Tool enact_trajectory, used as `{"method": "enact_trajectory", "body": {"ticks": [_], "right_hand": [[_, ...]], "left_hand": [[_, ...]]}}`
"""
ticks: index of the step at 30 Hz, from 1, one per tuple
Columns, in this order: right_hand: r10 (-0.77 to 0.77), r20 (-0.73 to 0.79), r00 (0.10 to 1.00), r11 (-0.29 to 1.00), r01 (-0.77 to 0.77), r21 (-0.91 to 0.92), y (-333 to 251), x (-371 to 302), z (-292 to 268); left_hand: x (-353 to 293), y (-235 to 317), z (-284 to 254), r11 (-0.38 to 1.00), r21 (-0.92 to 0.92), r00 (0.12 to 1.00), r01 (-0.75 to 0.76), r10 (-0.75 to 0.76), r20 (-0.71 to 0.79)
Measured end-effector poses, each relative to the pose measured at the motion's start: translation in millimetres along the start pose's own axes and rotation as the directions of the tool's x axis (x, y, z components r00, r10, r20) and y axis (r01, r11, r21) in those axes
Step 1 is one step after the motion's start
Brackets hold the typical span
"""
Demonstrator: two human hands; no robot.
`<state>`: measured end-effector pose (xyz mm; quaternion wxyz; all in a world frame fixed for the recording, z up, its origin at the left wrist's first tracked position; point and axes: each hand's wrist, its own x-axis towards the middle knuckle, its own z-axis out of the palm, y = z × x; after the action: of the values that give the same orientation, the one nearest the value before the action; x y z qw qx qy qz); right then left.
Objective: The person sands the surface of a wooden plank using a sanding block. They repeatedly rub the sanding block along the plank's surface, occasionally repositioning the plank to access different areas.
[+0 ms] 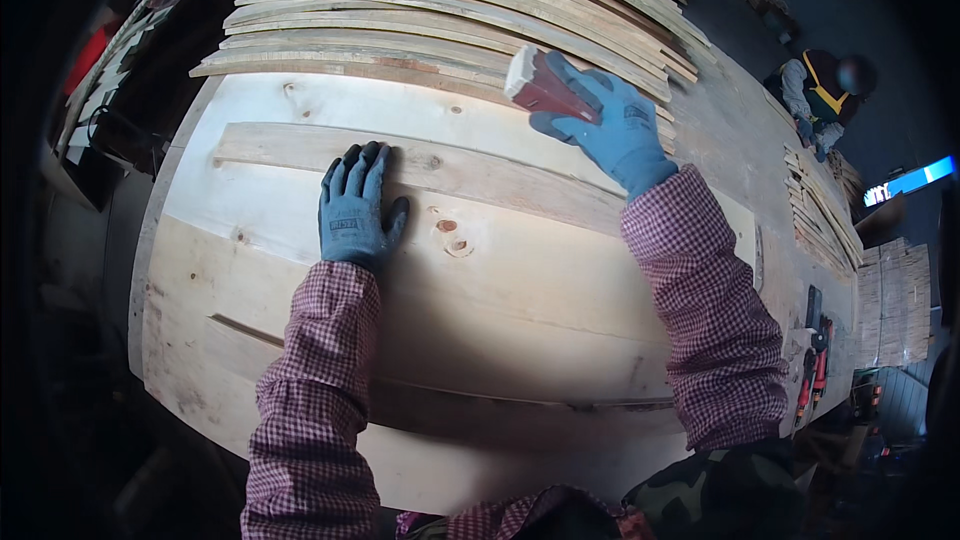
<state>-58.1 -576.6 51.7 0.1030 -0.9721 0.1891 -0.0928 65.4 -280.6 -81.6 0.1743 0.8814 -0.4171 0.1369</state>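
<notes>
The blue-gloved left hand lies flat, fingers on the long pale wooden plank midway across the bench, apparently to steady it, while the blue-gloved right hand grasps a dark-red block (probably lifted clear) nearer the far edge.

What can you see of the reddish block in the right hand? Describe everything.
The reddish block looks chunky and straight-edged, with dark red-brown sides and a whitish end. Its material is unclear. The gloved right hand grips it between thumb and fingers, tilted, pale end toward the picture's left. It appears against the stacked slats; whether it touches them cannot be told.
</notes>
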Motion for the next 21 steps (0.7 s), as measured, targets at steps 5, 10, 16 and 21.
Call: {"method": "enact_trajectory", "body": {"ticks": [5,10,16,21], "right_hand": [[0.190,-0.103,0.976,0.884,-0.216,-0.414,158.7,-81.8,17.9],[-0.083,-0.331,0.940,0.983,0.021,-0.185,146.0,-87.8,55.0],[0.172,0.107,0.979,0.957,-0.192,0.218,70.7,-49.9,90.5],[0.321,-0.057,0.945,0.814,-0.245,0.528,87.5,-45.0,131.0]], "left_hand": [[1.6,1.9,5.6,1.000,0.002,1.000,-0.003,0.003,-0.029],[-1.0,-4.5,4.6,1.000,0.031,1.000,0.002,-0.002,-0.014],[2.1,-2.9,5.3,0.998,0.054,1.000,-0.014,0.014,-0.010],[-0.3,-5.8,-0.4,0.998,0.064,1.000,-0.002,0.001,0.011]]}}
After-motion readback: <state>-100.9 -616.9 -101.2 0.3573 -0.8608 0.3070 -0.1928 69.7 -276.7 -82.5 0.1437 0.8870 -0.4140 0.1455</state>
